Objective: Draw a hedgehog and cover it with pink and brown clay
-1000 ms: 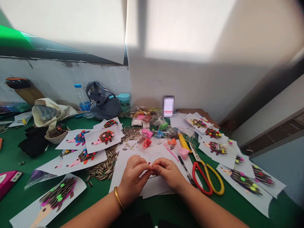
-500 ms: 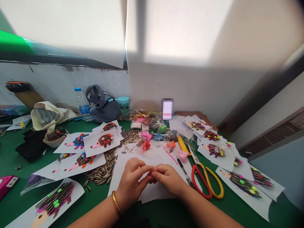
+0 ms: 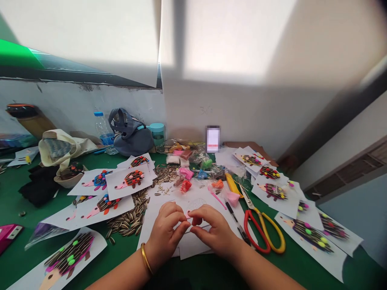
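Observation:
Both hands are over a sheet of white paper (image 3: 169,201) with a faint pencil outline (image 3: 198,200) on it. My left hand (image 3: 169,227), a gold bangle at its wrist, has thumb and forefinger brought close in a pinch; whatever may be between them is too small to make out. Facing it, my right hand (image 3: 213,229) has its thumb and curled forefinger apart, with nothing visible in the gap. A bit of pink clay (image 3: 188,216) shows just behind the fingertips, partly covered by them. Right of my right hand lie a black pen (image 3: 237,221) and red-and-yellow scissors (image 3: 262,227).
Sunflower seeds (image 3: 131,215) lie in a heap on the left. Bagged coloured clay (image 3: 186,174), a pink clay tool (image 3: 217,197) and a yellow cutter (image 3: 232,184) lie ahead. Hedgehog pictures (image 3: 130,181) flank both sides. A phone (image 3: 213,139) leans on the wall.
My hands have drawn slightly apart. Their fingertips met before; now a gap separates them, and pink clay shows behind it.

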The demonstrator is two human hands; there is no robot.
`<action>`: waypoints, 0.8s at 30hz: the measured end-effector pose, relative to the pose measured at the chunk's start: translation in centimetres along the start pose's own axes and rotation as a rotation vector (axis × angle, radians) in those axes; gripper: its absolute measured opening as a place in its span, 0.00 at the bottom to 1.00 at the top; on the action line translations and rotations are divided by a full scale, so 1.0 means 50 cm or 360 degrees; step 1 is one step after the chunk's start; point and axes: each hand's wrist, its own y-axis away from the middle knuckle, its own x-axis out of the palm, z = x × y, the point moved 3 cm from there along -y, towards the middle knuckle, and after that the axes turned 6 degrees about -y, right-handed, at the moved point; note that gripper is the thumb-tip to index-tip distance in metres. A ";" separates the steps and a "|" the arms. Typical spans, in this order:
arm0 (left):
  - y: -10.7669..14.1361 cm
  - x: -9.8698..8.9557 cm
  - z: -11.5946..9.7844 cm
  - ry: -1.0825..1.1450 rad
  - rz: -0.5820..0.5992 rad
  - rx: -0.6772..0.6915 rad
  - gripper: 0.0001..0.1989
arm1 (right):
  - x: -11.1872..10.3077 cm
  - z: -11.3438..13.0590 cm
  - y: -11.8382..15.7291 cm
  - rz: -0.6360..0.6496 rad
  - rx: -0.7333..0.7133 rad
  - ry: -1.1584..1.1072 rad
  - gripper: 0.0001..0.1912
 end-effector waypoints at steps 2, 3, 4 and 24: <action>0.000 0.005 0.001 0.0035 0.0034 0.0030 0.19 | 0.006 0.006 0.000 0.0042 -0.0140 0.0086 0.11; 0.001 0.008 0.001 0.0058 0.0048 0.0036 0.20 | 0.008 0.009 -0.001 0.0048 -0.0189 0.0116 0.10; 0.001 0.010 0.003 0.0084 0.0060 0.0028 0.20 | 0.010 0.011 -0.002 0.0043 -0.0232 0.0139 0.09; -0.001 0.013 0.014 0.0308 0.0107 -0.0245 0.19 | 0.012 0.012 0.001 0.0014 -0.0279 0.0255 0.09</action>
